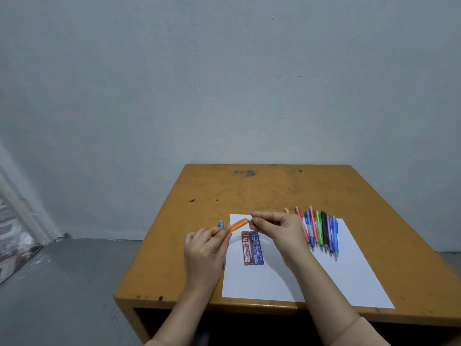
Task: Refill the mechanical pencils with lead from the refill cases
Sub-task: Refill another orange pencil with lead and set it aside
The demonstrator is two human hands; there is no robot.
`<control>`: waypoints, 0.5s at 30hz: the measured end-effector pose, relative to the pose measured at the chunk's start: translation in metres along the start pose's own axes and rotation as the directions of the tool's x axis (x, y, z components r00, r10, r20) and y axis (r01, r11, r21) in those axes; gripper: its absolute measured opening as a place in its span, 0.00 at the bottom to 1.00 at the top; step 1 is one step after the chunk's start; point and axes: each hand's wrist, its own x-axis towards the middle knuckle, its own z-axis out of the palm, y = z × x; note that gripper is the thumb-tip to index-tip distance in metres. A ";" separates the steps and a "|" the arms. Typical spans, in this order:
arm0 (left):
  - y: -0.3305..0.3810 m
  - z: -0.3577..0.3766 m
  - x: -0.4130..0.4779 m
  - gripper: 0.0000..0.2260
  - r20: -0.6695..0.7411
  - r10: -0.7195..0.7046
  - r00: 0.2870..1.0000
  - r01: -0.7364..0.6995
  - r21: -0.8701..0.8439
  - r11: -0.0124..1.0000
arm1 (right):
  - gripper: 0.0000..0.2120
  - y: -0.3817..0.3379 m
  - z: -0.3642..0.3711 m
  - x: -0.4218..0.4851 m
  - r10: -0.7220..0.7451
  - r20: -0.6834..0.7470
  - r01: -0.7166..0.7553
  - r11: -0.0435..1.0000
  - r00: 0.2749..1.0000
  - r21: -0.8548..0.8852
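Note:
My left hand (205,248) grips the lower part of an orange mechanical pencil (239,225), which slants up to the right above the paper. My right hand (275,229) pinches the pencil's top end, its cap, between thumb and fingers. Below the pencil, a red lead refill case (247,248) and a blue one (257,248) lie side by side on the white sheet (324,278). A row of several coloured mechanical pencils (320,231) lies to the right. A blue pencil (221,224) lies behind my left hand, mostly hidden.
The worn yellow-brown wooden desk (249,191) stands against a grey wall. Its left edge drops to a grey floor. The sheet reaches the desk's front edge.

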 end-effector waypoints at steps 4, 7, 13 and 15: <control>0.000 0.000 0.000 0.11 -0.005 0.016 1.000 -0.016 -0.008 1.000 | 0.07 -0.001 -0.003 0.002 -0.014 0.020 0.016 0.994 1.000 -0.106; 0.000 -0.001 0.000 0.11 -0.006 0.025 1.000 -0.025 -0.014 1.000 | 0.07 -0.001 -0.004 0.002 -0.007 0.041 0.012 0.992 0.999 -0.125; -0.001 0.000 -0.001 0.12 -0.006 0.009 1.000 -0.009 -0.004 1.000 | 0.10 0.008 -0.001 -0.001 0.022 0.048 -0.015 0.992 0.999 -0.126; 0.000 -0.001 -0.001 0.12 -0.005 0.005 1.000 -0.005 -0.003 1.000 | 0.12 0.008 -0.003 0.001 0.013 0.061 -0.004 0.991 0.998 -0.134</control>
